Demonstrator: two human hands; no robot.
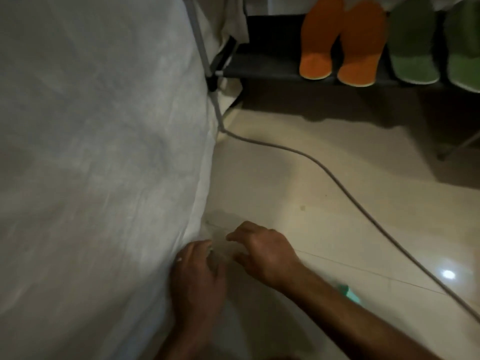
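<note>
White sheet (104,152): left hand (197,274) grips its edge (blurred, apparently); right hand (262,252) reaches beside, fingers loosely spread.

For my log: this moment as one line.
left hand: at white sheet edge | right hand: beside it | grips: blurred, unclear | grey cable: on floor

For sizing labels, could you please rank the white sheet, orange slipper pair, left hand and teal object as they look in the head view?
1. white sheet, by far.
2. orange slipper pair and left hand: alike; the hand is nearer, so unranked.
3. teal object, partly hidden by the right forearm.
</note>
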